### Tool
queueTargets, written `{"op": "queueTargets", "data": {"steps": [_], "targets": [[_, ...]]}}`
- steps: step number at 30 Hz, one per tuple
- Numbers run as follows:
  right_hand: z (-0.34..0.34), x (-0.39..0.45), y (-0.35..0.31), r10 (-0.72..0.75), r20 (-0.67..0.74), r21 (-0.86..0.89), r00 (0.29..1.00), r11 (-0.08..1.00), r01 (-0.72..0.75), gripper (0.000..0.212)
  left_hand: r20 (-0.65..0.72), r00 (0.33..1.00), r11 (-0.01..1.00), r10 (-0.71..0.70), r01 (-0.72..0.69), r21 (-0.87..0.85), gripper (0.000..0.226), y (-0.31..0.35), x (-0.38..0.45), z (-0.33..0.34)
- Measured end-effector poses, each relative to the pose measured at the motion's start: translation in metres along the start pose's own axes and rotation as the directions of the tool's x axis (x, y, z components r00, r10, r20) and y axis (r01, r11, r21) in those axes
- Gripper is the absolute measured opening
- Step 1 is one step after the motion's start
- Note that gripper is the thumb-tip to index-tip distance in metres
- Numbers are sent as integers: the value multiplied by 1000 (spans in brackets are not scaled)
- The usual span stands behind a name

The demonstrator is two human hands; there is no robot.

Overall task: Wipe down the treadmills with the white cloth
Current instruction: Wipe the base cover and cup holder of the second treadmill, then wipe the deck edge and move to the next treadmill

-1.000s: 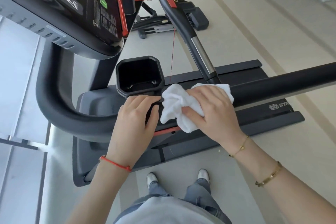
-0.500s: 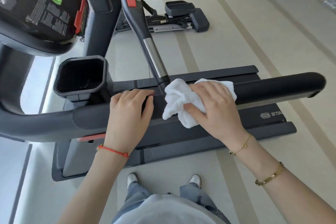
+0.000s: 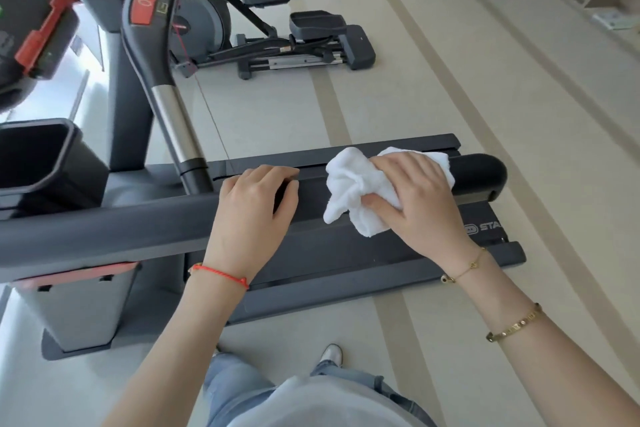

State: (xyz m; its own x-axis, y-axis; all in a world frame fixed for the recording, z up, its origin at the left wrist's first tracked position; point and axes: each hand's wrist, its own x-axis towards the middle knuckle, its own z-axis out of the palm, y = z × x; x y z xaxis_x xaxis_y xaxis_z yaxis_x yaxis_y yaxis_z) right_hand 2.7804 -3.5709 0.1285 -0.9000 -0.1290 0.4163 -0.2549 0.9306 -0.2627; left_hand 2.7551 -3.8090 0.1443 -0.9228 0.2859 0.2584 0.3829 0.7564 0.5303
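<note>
Wiping the treadmill's near handrail (image 3: 104, 236), the right hand (image 3: 420, 199) is clutching the bunched white cloth (image 3: 353, 187) near its end. Left hand (image 3: 254, 210) is resting curled over the rail; next, probably, the end cap.

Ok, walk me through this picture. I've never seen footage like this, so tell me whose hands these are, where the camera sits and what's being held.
There is no robot here. The camera is worn on a person's head and looks down at their own two hands. They stand beside a treadmill, whose black side handrail runs across the view. The right hand grips a bunched white cloth against that rail, close to its rounded end. The left hand rests on the same rail, fingers curled over its top, holding nothing else. Below the rail lies the treadmill deck. Another exercise machine stands behind.
</note>
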Motion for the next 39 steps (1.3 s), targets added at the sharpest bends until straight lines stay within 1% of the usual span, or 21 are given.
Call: {"op": "queueTargets", "data": {"steps": [3, 7, 9, 12, 15, 18, 23, 29, 31, 36, 39], "targets": [[-14, -8, 28, -6, 20, 29, 1000, 1000, 5, 53, 22, 1000, 999, 13, -12, -30, 24, 23, 7, 17], [-27, -10, 49, -36, 73, 157, 997, 987, 24, 34, 52, 997, 997, 52, -49, -55, 23, 50, 19, 35], [-34, -10, 57, -28, 104, 192, 994, 981, 7, 27, 76, 994, 995, 78, -72, -75, 24, 63, 25, 43], [-46, -14, 65, 57, 125, 196, 991, 977, -81, 24, 93, 988, 987, 124, -113, -115, 23, 80, 32, 52], [-63, -26, 66, 171, 50, 193, 984, 965, -177, 28, 106, 978, 976, 177, -161, -145, 23, 92, 39, 59], [-81, -44, 65, 329, -31, 217, 944, 924, -315, 30, 136, 961, 961, 240, -216, -173, 26, 104, 46, 67], [-103, -82, 64, 542, -103, 219, 834, 830, -513, 38, 155, 921, 921, 356, -318, -223, 25, 127, 49, 82], [-115, -132, 65, 706, -193, 178, 682, 709, -683, 27, 200, 829, 838, 522, -455, -302, 25, 158, 53, 104], [-116, -149, 63, 758, -219, 176, 615, 651, -739, 25, 231, 778, 797, 585, -497, -343, 24, 169, 54, 115], [-114, -184, 52, 868, -272, 163, 415, 467, -869, 21, 323, 615, 692, 719, -590, -416, 24, 192, 59, 144], [-110, -199, 37, 912, -290, 182, 290, 350, -919, 27, 375, 507, 630, 777, -616, -473, 25, 205, 61, 161]]}}
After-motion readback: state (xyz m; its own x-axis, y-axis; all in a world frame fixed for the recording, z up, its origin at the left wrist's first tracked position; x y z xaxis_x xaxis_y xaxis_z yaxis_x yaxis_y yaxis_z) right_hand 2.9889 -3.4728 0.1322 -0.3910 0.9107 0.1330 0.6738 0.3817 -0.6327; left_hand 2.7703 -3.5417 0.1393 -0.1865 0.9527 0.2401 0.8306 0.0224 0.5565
